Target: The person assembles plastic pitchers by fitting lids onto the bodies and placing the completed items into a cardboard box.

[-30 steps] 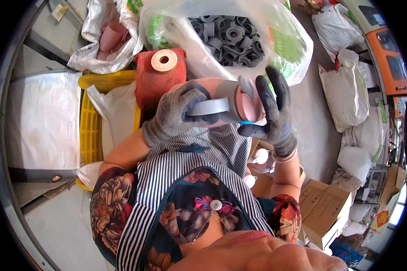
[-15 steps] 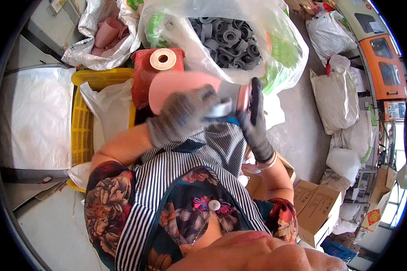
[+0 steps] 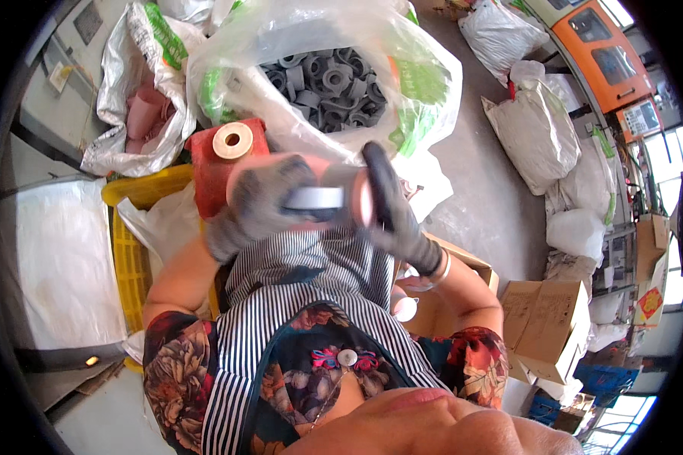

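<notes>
Between my gloved hands a pink plastic cup (image 3: 328,165) lies sideways above my lap, smeared by motion. A grey ring with a handle (image 3: 317,199) sits around the cup near its right end. My left hand (image 3: 269,193) is closed around the cup body and reaches the handle. At the cup's right end, my right hand (image 3: 396,216) grips the rim, its fingers on the far side and its thumb side nearer me. Beyond the hands, an open plastic bag (image 3: 425,83) holds many grey rings (image 3: 334,80) like this one.
A red block (image 3: 205,171) with a pale round spool (image 3: 233,141) on top stands left of the hands. A sack (image 3: 106,133) holds pink cups (image 3: 146,114). A yellow basket (image 3: 133,265) is at my left. Cardboard boxes (image 3: 542,322) and white sacks (image 3: 535,136) stand to the right.
The cup and both hands sit further left and slightly lower in the picture. The whole view has shifted too. Both hands remain on the cup, and the grey ring is still around it.
</notes>
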Available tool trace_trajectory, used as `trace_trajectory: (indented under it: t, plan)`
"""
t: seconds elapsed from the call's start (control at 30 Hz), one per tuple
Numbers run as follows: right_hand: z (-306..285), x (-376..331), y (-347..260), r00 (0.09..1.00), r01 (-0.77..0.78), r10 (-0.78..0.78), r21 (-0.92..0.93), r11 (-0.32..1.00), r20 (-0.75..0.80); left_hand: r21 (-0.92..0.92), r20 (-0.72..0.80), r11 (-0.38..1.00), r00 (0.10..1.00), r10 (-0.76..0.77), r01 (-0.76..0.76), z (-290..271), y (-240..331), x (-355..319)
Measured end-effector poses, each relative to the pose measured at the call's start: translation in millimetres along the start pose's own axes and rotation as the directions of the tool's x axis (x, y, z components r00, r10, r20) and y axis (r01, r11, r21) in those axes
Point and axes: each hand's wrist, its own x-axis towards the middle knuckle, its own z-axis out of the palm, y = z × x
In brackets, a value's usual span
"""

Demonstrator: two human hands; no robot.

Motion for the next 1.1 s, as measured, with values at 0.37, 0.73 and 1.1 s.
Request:
trace_trajectory:
  t: [0.37,0.73,1.1]
  plan:
    - [-36,7,16,0.89,0.087,-0.168,-0.205,0.975,-0.424,0.643,-0.252,0.759,0.91,0.33,-0.098,59,59,38]
    - [-190,-183,-58,0.829,-0.472,0.549,-0.659,0.586,-0.106,-0.065,0.013,0.957,0.958,0.286,-0.284,119,29,76]
    - [-25,-453,92,0.7,-0.191,0.658,-0.815,0.547,0.277,-0.176,0.177,0.983,0.981,0.079,-0.048,118,-1,38]
